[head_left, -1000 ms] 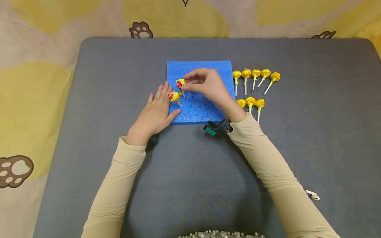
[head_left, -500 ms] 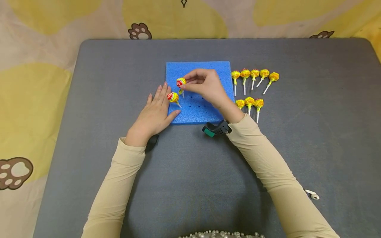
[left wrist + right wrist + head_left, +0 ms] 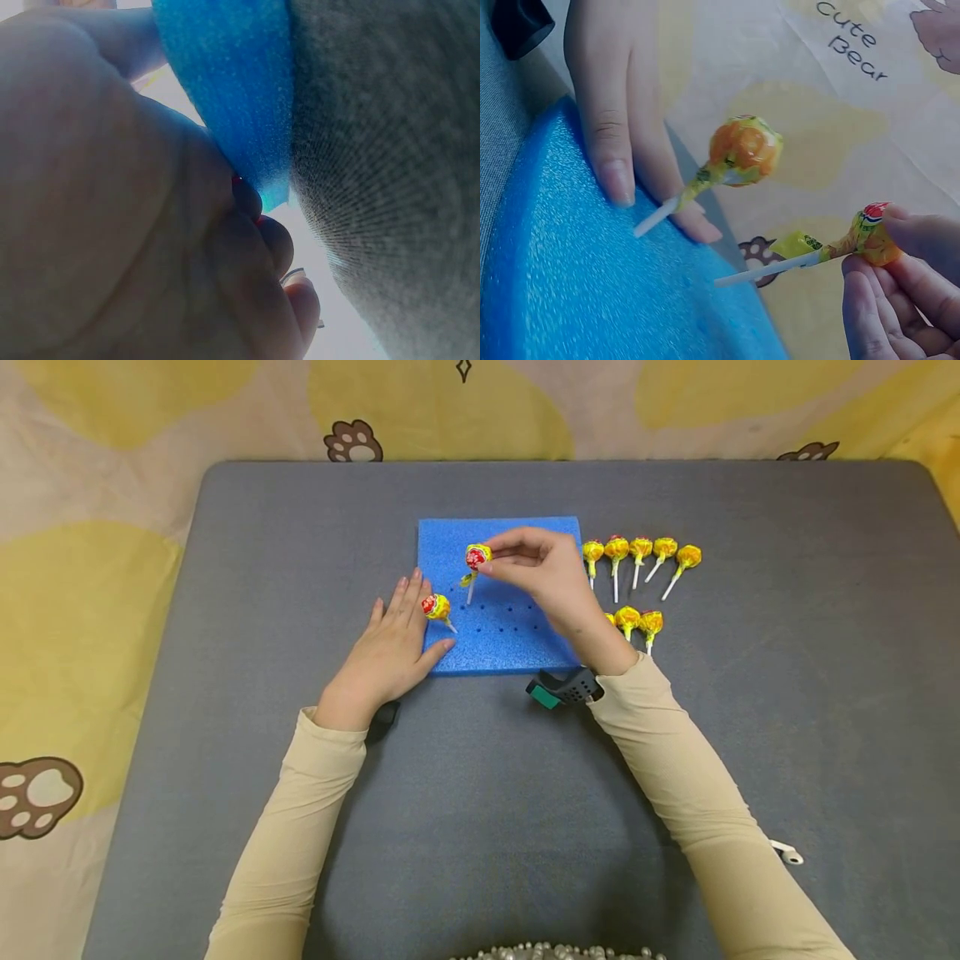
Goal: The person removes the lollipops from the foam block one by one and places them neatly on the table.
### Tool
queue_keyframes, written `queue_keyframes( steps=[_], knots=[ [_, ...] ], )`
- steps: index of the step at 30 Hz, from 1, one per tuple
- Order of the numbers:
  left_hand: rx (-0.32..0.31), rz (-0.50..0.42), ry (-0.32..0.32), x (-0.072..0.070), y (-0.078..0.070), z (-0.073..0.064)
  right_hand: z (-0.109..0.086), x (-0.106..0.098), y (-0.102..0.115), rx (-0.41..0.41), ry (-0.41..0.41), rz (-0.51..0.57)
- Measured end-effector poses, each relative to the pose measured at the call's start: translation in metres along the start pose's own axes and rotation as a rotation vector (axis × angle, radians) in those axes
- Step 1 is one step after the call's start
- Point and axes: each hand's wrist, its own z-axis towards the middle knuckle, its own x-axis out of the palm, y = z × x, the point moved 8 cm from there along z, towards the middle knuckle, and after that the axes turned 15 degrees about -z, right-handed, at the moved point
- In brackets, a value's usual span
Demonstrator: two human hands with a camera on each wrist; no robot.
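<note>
My right hand (image 3: 543,568) pinches a yellow and red wrapped lollipop (image 3: 478,557) by its round head over a blue foam board (image 3: 498,652). Its white stick points down, with the tip free of the foam in the right wrist view, where the fingers (image 3: 911,300) grip the head. Another lollipop (image 3: 437,607) leans with its stick in the foam near the left edge, close to the thumb of my left hand (image 3: 386,647). That hand lies with straight fingers along the board's left edge. In the left wrist view its palm (image 3: 112,225) touches the foam's side (image 3: 232,90).
Small holes in rows (image 3: 501,629) dot the foam. Right of it, several lollipops (image 3: 641,548) lie in a back row, and more (image 3: 627,620) lie nearer, partly behind my right wrist. A white earbud (image 3: 787,853) is by my right sleeve on the grey table (image 3: 465,793).
My right hand has moved right and slightly away from me with the lollipop, uncovering a hole near where it was. The left hand has stayed in place.
</note>
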Motion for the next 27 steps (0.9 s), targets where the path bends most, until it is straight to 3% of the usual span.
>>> queue_keyframes(
  steps=[10, 20, 27],
  knots=[
    [0.005, 0.002, 0.0, 0.0, 0.0, 0.0, -0.011, -0.025, 0.001, -0.027, -0.057, 0.148],
    [0.008, -0.006, -0.004, 0.0, 0.0, 0.0, -0.022, -0.047, 0.0, -0.066, -0.088, 0.115],
    [0.015, -0.013, 0.0, 0.0, 0.0, 0.001, -0.031, -0.07, -0.003, -0.032, -0.133, 0.116]
  ],
)
